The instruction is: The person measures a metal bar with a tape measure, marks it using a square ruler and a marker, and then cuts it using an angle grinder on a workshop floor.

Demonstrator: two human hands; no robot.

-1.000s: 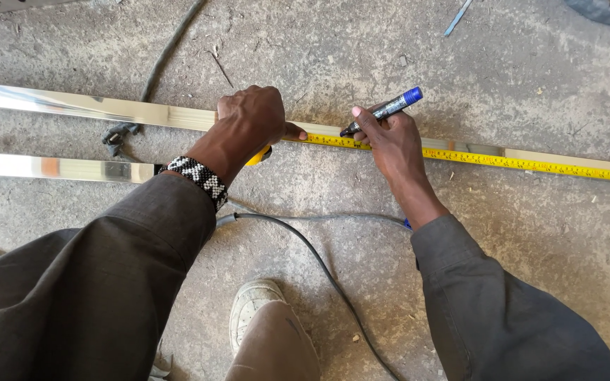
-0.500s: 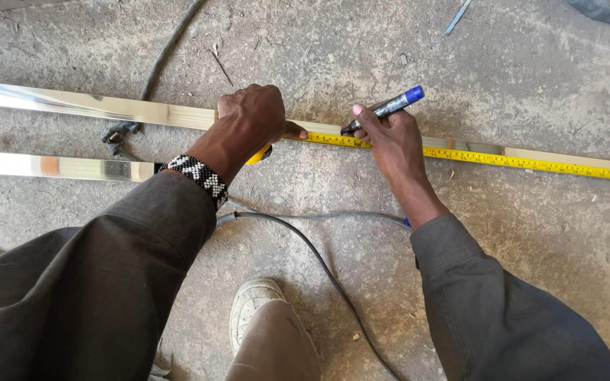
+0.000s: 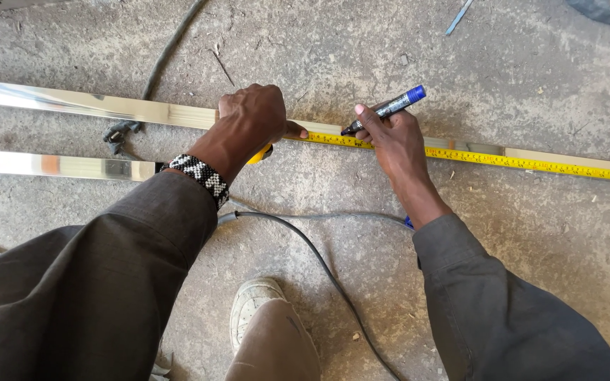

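On the long polished metal bar (image 3: 142, 111) that crosses the concrete floor (image 3: 531, 233), nothing has shifted since a second ago: both hands sit in the same spots on the bar, which suggests the marking is paused at one point rather than moving along. The left hand (image 3: 252, 120) is folded over the yellow tape measure case (image 3: 261, 154), fingers curled together and pressing it down onto the bar. The right hand (image 3: 390, 137) has its fingers pinched around a blue-capped marker (image 3: 384, 111), tip lowered to the yellow tape blade (image 3: 503, 159), just beside the left thumb. The tape lies flat along the bar, running off to the right of the hands. The bar looks mirror-bright and straight; a second, similar bar (image 3: 58, 165) lies parallel, nearer the person, and a grey cable (image 3: 305, 247) curves past it toward a pale shoe (image 3: 252, 310).
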